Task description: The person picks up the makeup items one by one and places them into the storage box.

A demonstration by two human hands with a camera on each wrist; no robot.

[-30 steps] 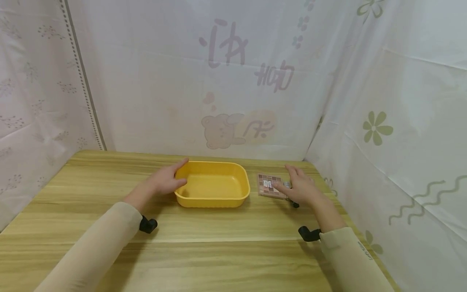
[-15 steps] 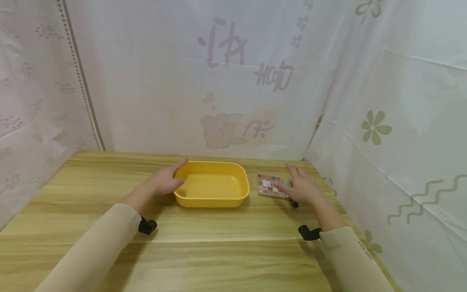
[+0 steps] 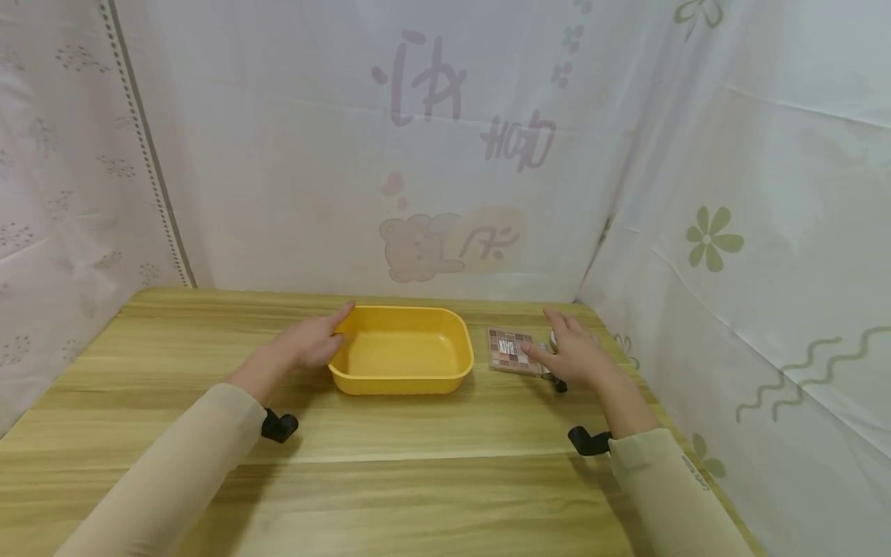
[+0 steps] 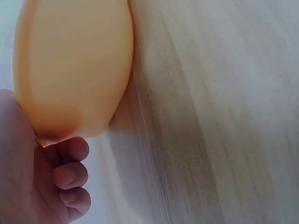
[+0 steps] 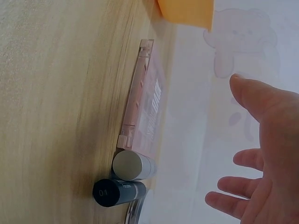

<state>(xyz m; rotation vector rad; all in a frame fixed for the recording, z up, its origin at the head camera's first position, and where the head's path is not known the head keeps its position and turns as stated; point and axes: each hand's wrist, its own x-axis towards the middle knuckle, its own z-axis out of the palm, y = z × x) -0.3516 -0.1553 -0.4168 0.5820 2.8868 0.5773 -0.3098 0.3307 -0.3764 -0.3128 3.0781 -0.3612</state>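
The left hand (image 3: pixel 312 343) grips the tub (image 3: pixel 400 386) by its rim at the near-hand end. The right hand (image 3: pixel 579 357) is released, fingers loosely spread, just apart from the palette (image 3: pixel 508 350), the silver tube (image 5: pixel 128 165) and the dark tube (image 5: pixel 114 192) bunched below it. A narrow gap parts tub and palette, between the hands. The table (image 3: pixel 390 464) stretches wide left of the left hand; its far edge lies just beyond both hands, its right edge near the right.
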